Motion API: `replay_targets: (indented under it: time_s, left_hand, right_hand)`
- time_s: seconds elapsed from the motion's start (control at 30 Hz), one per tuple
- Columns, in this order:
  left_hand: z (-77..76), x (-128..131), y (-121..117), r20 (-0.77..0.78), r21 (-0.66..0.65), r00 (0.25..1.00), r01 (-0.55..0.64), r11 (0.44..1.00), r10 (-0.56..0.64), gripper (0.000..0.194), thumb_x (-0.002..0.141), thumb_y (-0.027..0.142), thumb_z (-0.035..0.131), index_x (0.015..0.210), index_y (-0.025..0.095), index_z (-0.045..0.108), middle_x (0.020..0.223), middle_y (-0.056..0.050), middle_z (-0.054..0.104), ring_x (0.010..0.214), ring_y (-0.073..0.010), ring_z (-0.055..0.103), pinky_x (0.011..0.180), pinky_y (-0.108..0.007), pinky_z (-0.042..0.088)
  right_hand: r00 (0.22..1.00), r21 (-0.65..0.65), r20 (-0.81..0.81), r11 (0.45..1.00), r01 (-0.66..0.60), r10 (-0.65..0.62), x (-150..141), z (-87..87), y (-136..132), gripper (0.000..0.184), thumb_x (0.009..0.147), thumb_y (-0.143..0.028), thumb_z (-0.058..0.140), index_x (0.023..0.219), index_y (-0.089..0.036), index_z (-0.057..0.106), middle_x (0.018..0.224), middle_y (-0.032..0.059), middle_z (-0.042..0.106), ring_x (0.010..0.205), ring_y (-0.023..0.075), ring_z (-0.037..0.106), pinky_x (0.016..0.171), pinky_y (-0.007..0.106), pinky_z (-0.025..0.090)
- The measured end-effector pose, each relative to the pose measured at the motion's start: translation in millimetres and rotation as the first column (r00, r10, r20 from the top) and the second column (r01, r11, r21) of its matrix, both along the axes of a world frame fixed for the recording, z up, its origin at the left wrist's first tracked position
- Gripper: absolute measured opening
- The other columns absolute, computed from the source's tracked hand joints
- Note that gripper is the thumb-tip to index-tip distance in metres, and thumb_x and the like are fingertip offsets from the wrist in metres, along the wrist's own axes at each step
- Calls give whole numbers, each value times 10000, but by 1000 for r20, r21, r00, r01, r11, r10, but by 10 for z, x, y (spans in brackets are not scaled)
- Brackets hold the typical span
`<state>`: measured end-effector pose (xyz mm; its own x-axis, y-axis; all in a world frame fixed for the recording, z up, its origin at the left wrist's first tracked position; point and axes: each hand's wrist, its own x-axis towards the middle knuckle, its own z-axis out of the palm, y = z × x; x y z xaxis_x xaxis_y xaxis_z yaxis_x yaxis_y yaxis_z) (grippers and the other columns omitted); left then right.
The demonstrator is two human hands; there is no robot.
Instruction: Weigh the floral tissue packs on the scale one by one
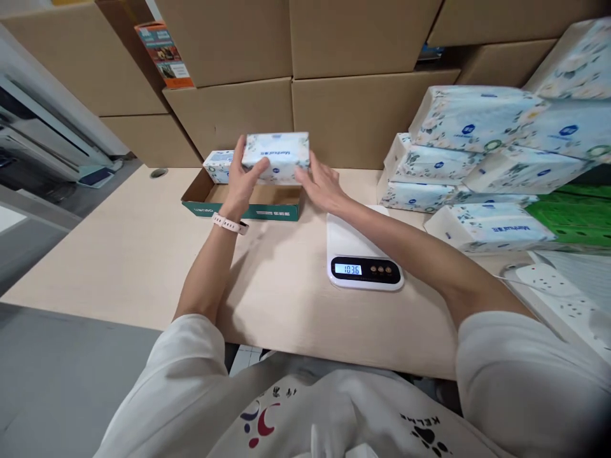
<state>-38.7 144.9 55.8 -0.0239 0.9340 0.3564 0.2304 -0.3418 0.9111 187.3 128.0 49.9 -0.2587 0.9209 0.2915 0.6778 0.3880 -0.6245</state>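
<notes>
Between my two hands is a white-and-blue tissue pack point(277, 149) with a floral print. My left hand point(242, 181) grips its left end, thumb across the front. At the right end, the fingers of my right hand point(322, 181) close on it. The pack is above a shallow green cardboard box point(272, 212), hiding part of the inside. Another tissue pack point(220, 166) sits at the left in that box. To the right of the box, a white kitchen scale point(365, 272) reads about 103.6, partly covered by my right forearm.
Several tissue packs point(472, 117) are stacked at the right, beside a green plastic crate point(575, 213). Large cardboard boxes point(229, 117) form a wall along the back of the table point(286, 305). A white power strip point(558, 292) lies at the right edge.
</notes>
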Motion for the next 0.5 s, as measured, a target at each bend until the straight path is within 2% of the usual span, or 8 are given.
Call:
replay_targets:
  time_s: [0.07, 0.13, 0.2, 0.27, 0.33, 0.4, 0.5]
  left_hand:
    - [-143, -217, 139, -155, -32, 987, -51, 998, 46, 971, 811, 584, 868, 1636, 216, 512, 1784, -130, 423, 1717, -406, 294, 1423, -582, 238]
    - [-244, -328, 198, -334, -85, 943, -44, 995, 13, 895, 774, 527, 885, 1543, 162, 611, 1713, -181, 495, 1682, -445, 348, 1420, -632, 188]
    - [-268, -336, 210, -443, -90, 896, -14, 996, -27, 807, 751, 548, 886, 1430, 160, 687, 1737, -188, 452, 1702, -453, 291, 1425, -651, 113]
    - [-224, -277, 223, -492, -64, 869, 23, 998, -51, 746, 740, 604, 883, 1336, 186, 718, 1807, -167, 348, 1730, -450, 188, 1422, -661, 63]
    - [-143, -199, 270, -559, -55, 825, 63, 997, -83, 682, 749, 597, 890, 1284, 212, 715, 1824, -150, 322, 1723, -463, 176, 1409, -690, 66]
    - [-61, -131, 360, -662, -74, 740, 91, 993, -117, 614, 763, 490, 915, 1264, 210, 697, 1759, -173, 427, 1670, -494, 272, 1383, -733, 120]
    - [9, -61, 517, -764, -72, 640, 40, 997, -81, 581, 767, 338, 952, 1248, 172, 671, 1618, -193, 561, 1594, -509, 355, 1358, -743, 192]
  right_hand:
    - [995, -67, 86, 996, -51, 57, -128, -46, 63, 764, 1070, -590, 354, 1709, -171, 364, 1708, 165, 542, 1655, 388, 401, 1359, 678, 225]
    - [983, -58, 147, 993, -100, 107, -135, -82, -30, 740, 1058, -551, 414, 1677, -146, 437, 1717, 177, 532, 1666, 409, 382, 1360, 699, 211]
    - [971, 16, 190, 988, -153, 147, -11, -104, -237, 696, 1062, -513, 425, 1654, -151, 487, 1724, 169, 527, 1674, 406, 374, 1367, 708, 200]
    - [966, 119, 210, 977, -177, 149, 221, -124, -503, 643, 1076, -511, 419, 1629, -202, 532, 1705, 140, 559, 1661, 383, 407, 1372, 701, 211]
    - [974, 229, 205, 964, -139, 92, 523, -153, -783, 581, 1086, -517, 432, 1582, -254, 586, 1659, 114, 615, 1627, 360, 468, 1371, 684, 240]
    - [982, 338, 188, 940, -51, -14, 856, -194, -1048, 516, 1086, -503, 471, 1520, -279, 638, 1598, 102, 674, 1577, 347, 539, 1355, 668, 285]
    - [967, 514, 144, 851, 109, -211, 1367, -273, -1375, 447, 1069, -450, 543, 1462, -287, 680, 1496, 101, 748, 1469, 333, 649, 1305, 635, 379]
